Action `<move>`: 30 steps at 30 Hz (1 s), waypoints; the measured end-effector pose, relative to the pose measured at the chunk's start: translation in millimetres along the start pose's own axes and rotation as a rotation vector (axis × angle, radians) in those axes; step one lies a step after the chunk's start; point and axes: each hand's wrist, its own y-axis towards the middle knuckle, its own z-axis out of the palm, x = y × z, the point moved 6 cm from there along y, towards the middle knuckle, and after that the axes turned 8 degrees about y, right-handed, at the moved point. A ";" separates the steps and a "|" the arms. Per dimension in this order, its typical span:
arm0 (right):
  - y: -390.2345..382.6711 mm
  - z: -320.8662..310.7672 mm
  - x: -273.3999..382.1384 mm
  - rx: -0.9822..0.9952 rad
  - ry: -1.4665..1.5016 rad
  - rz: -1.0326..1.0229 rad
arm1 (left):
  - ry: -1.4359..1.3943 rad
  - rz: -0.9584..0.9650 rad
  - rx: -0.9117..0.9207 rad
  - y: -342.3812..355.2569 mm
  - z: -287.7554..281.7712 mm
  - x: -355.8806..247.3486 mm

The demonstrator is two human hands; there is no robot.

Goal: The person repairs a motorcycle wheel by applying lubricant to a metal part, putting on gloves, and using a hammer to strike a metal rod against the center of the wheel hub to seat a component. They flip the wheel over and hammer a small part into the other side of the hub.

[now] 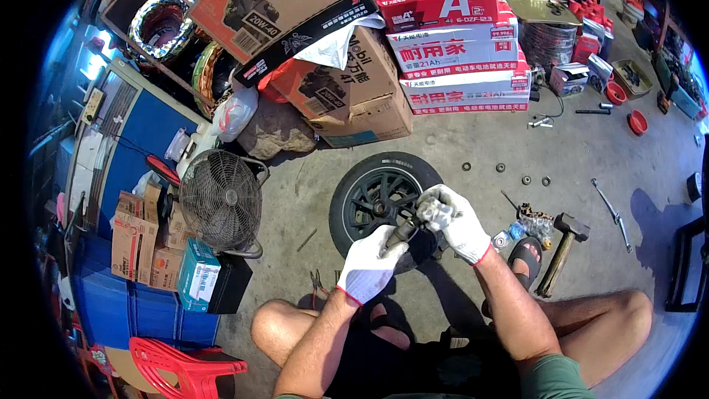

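Note:
A small wheel with a black tyre [346, 191] and dark spokes lies flat on the floor in front of me. Over its near right part are both my hands, in white knitted gloves with red cuffs. My left hand [369, 260] is closed around a dark, cylindrical metal part [403, 233]. Just right of and above that part, my right hand [452, 218] has its fingers curled together, their tips stained grey. Whatever lies in them is hidden. Several small metal rings, one of them a dark ring [501, 168], lie in a loose row right of the wheel.
A hammer [559, 255] and a long wrench [612, 214] lie to the right, with pliers [318, 290] near my left knee. A floor fan [221, 201] stands left. Stacked cartons [362, 114] and red-and-white battery boxes [461, 55] rise beyond the wheel.

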 end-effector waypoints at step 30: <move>-2.9 14.7 -23.9 -0.104 -0.246 -0.080 | -1.011 -0.091 -0.233 3.9 33.8 38.3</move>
